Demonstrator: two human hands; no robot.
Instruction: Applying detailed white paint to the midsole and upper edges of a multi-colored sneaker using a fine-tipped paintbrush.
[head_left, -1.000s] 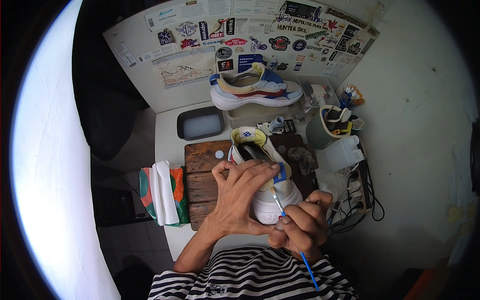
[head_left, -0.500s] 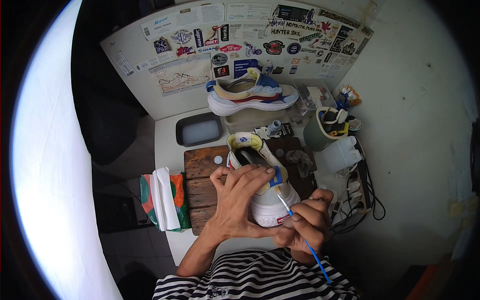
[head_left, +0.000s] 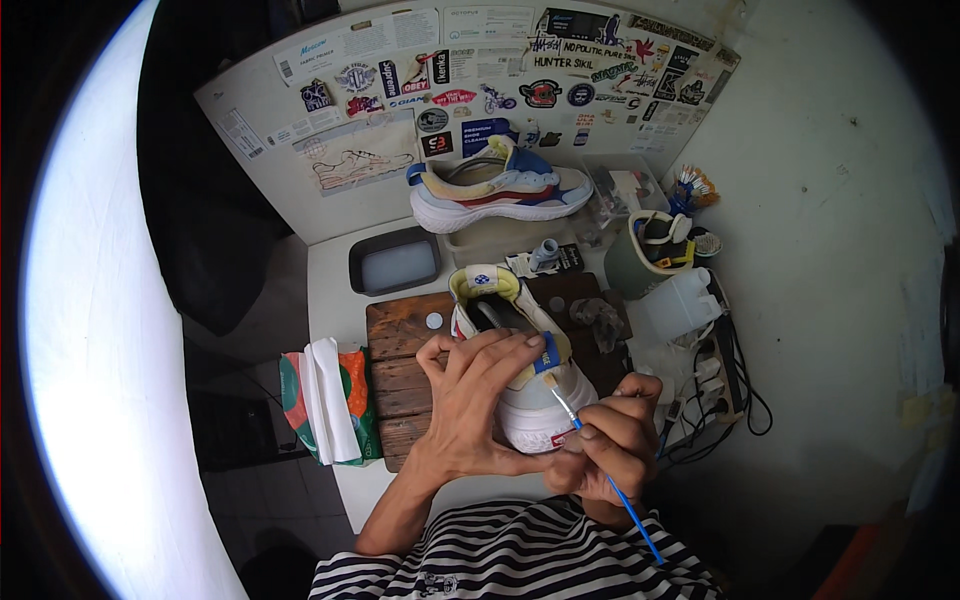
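Drifting rightward since a second ago, your brush [head_left: 633,516] is slanting up-left from your right hand [head_left: 615,440]'s tight pinch to the shoe [head_left: 533,412] — lying lengthwise on the board [head_left: 400,370], toe toward you — which your nearer left hand [head_left: 468,400] is clasping, fingers spread.

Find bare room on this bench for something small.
Wooden board's left side, between tissue pack and left hand, below the pale disc. Also white tabletop between dark tray and tissue pack. Crowded: right side, with bucket, jug and power strip; back, with second shoe and small bottle; center, with held shoe and right hand.
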